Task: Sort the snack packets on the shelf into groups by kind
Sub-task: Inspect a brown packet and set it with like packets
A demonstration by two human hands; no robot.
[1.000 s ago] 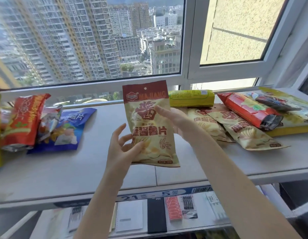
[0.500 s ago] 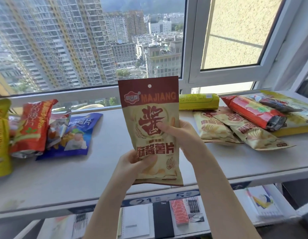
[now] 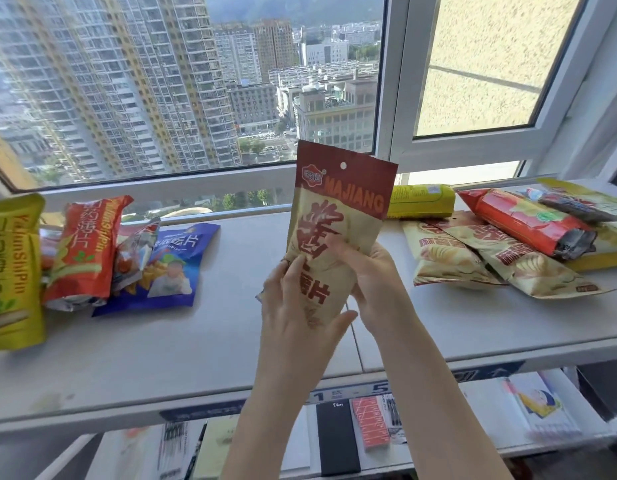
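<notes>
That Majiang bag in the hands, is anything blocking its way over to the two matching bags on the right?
Nothing visible does. The Majiang bag is held up by the left hand and right hand, above the shelf. The shelf top between it and the matching bags is bare.

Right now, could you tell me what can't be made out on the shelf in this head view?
- Held Majiang packet: lower print hidden by left hand and right hand.
- Yellow packet: cut off by the left edge.
- Lower-shelf stationery: blurred, mostly unreadable.
</notes>
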